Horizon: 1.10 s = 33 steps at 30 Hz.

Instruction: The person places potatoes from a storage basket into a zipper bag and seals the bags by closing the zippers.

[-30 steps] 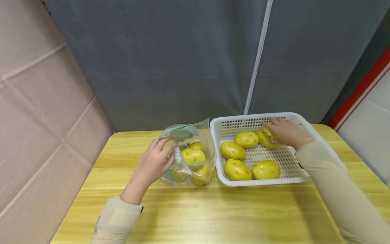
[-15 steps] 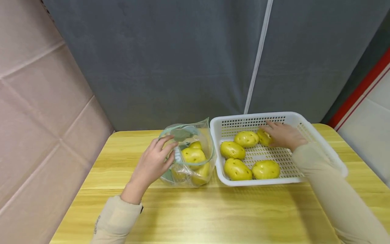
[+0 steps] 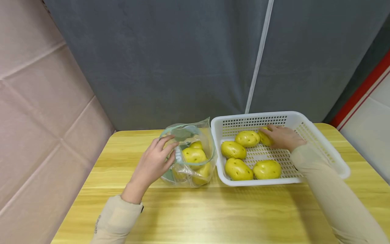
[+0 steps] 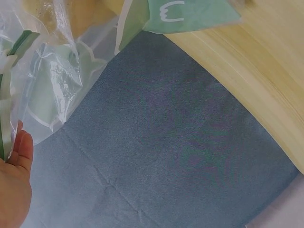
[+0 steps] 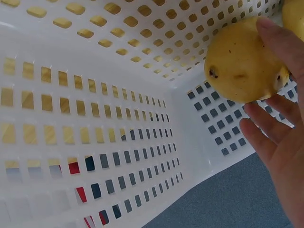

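My left hand (image 3: 153, 160) grips the near-left rim of a clear zip bag (image 3: 167, 177) with green printing. Several yellow potatoes (image 3: 194, 155) lie inside the bag, whose mouth gapes upward. In the left wrist view, the fingers (image 4: 23, 149) are at the edge of the crinkled plastic. Over in the white basket, my right hand (image 3: 284, 138) holds a potato (image 3: 265, 135) near the back wall. The right wrist view has the thumb on top of that potato (image 5: 244, 61) and the fingers curled beneath it.
The white perforated basket (image 3: 341, 169) stands right of the bag, its left wall close to the plastic. Several other potatoes (image 3: 238, 169) lie in its left half. Both rest on a wooden table (image 3: 195, 217), with a grey curtain (image 3: 170, 67) behind.
My right hand has shifted slightly left and its fingers have closed around the back potato. The left hand and the bag stay in place.
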Motion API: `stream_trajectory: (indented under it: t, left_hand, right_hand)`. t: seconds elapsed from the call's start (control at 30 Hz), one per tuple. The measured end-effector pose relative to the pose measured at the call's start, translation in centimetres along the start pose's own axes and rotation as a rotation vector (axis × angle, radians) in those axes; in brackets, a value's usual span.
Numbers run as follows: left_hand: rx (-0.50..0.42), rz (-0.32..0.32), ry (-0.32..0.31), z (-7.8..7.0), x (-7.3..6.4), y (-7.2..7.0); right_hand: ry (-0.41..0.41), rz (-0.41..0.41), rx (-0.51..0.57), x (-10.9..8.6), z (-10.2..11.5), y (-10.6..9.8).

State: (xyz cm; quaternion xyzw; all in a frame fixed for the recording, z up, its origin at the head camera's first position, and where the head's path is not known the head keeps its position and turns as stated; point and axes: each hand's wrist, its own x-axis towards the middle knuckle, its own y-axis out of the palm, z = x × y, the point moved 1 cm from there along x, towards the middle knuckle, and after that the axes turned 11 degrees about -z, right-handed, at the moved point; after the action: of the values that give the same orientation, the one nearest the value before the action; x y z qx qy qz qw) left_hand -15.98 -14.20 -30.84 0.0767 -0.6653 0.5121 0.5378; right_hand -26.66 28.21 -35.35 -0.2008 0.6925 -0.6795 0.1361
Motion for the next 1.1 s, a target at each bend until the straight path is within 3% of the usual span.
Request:
stream_trajectory:
  t: [0.73, 1.1]
  left_hand:
    - [-0.002, -0.008, -0.003, 0.12, -0.16, -0.08]
    - [0.001, -0.004, 0.004, 0.12, -0.14, -0.14]
  right_hand:
    - [0.142, 0.089, 0.134, -0.02, 0.15, -0.45]
    - [0.119, 0.071, 0.092, -0.25, -0.10, -0.59]
